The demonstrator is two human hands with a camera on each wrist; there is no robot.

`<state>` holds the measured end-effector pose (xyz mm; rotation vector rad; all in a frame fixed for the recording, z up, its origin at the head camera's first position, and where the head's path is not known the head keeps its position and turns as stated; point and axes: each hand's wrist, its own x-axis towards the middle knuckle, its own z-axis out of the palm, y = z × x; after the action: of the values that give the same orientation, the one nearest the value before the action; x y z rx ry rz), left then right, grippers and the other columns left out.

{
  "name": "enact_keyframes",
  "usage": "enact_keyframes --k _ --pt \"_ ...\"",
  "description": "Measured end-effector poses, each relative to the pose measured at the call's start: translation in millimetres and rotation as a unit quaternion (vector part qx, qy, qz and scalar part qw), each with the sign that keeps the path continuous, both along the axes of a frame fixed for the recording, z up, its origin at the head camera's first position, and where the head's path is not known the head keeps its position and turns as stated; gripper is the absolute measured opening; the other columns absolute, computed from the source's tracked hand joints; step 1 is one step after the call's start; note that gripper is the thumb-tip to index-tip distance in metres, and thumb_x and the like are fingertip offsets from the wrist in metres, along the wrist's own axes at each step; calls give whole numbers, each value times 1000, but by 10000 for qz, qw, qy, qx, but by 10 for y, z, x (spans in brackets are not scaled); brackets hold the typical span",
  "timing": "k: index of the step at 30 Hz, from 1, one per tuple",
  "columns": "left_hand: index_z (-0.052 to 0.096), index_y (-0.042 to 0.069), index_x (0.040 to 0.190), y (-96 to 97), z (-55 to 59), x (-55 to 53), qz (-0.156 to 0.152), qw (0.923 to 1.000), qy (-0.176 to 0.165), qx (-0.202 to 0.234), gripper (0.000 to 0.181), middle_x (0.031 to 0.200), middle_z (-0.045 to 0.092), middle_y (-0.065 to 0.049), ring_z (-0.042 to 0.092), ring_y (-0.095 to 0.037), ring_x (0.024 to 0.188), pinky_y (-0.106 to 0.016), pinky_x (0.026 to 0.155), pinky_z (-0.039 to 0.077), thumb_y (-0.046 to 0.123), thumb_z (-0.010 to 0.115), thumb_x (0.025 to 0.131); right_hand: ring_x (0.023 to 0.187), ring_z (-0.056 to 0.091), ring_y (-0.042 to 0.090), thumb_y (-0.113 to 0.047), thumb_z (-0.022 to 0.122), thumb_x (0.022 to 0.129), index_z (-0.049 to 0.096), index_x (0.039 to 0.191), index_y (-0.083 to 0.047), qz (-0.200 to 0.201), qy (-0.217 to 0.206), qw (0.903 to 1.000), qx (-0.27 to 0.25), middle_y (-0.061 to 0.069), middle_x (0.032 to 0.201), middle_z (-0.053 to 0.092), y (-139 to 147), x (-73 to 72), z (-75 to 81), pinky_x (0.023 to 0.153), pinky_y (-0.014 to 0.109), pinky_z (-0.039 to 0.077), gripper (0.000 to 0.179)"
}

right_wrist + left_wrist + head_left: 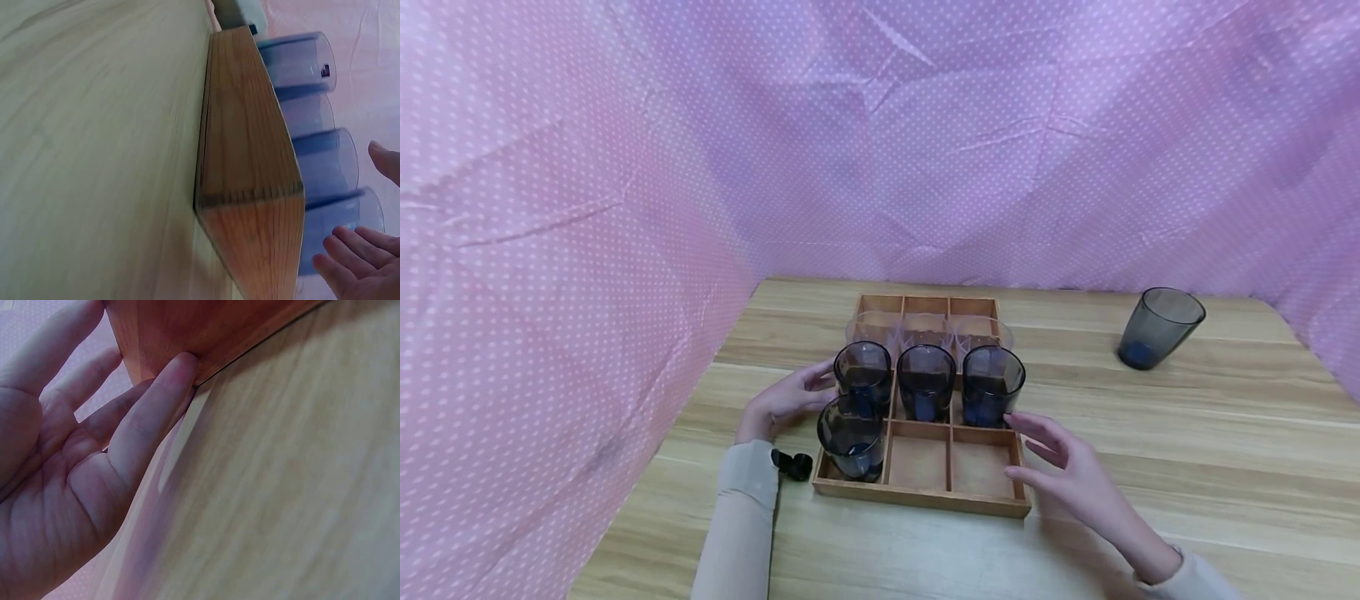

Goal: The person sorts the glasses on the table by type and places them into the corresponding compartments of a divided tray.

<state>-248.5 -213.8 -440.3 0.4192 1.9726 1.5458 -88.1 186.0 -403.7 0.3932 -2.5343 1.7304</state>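
Note:
A wooden compartment tray (917,498) lies on the table, holding several tumblers. A row of three dark tumblers (927,375) crosses its middle, and another dark tumbler (852,437) sits in the front left compartment. Clear cups (983,332) stand behind that row. At the tray's left side is my left hand (790,398); the left wrist view shows its fairly straight fingers (178,372) touching the wooden wall. My right hand (1067,467) is spread by the right edge, its fingertips close to the rightmost dark tumbler (992,387); whether they touch it I cannot tell.
One more dark tumbler (1161,329) stands apart on the table (1225,467) at the back right. A small black object (793,465) is by the left sleeve. Pink dotted cloth (925,167) hangs behind and along the sides.

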Motion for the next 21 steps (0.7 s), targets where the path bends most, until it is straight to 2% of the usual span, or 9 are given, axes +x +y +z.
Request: enact_keyframes --k 2,5,8,10,13,17,21 --pt "19 14 156 -1 0 -2 45 10000 -48 -7 79 161 20 -15 27 -36 146 -32 106 46 18 65 92 113 50 -17 -3 77 79 52 131 4 -62 150 9998 -76 17 132 60 60 -5 -41 92 6 45 58" --pt "18 14 156 -1 -2 -8 25 10000 -38 -41 80 162 19 -15 27 -35 146 -32 107 46 20 65 92 113 51 -18 1 76 79 52 130 7 -214 355 9990 -187 -7 129 63 156 -23 -90 91 4 45 56" --pt "18 14 156 -3 -9 -7 18 10000 -24 -7 80 162 19 -14 28 -35 146 -33 107 45 20 65 92 111 50 -20 3 75 79 51 129 9 -474 482 9976 -163 -32 121 55 266 -58 -135 90 1 44 56" --pt "18 13 156 -3 -17 -5 22 10000 -15 17 80 162 19 -15 27 -36 145 -34 108 45 20 66 92 109 49 -22 3 75 79 51 129 10 -742 564 9956 -47 -36 118 52 343 -92 -155 89 0 43 56" --pt "20 15 156 0 -18 -5 49 10000 -35 -8 80 162 19 -14 28 -35 146 -33 107 45 20 66 92 107 47 -25 0 76 80 50 130 10 -1218 624 9904 183 -37 117 50 468 -144 -175 88 -2 41 58" --pt "19 14 156 1 -24 -8 -7 10000 28 -33 78 162 19 -14 27 -35 146 -33 107 46 18 64 93 103 44 -28 -5 76 82 49 133 9 -1933 584 9785 411 -24 123 55 629 -218 -182 86 -3 40 59" --pt "20 14 156 5 -27 -6 47 10000 3 -1 77 162 20 -13 27 -35 146 -34 107 45 18 64 93 101 44 -26 -11 76 84 48 135 6 -2806 260 9588 354 -20 122 57 764 -311 -154 85 -4 40 60"
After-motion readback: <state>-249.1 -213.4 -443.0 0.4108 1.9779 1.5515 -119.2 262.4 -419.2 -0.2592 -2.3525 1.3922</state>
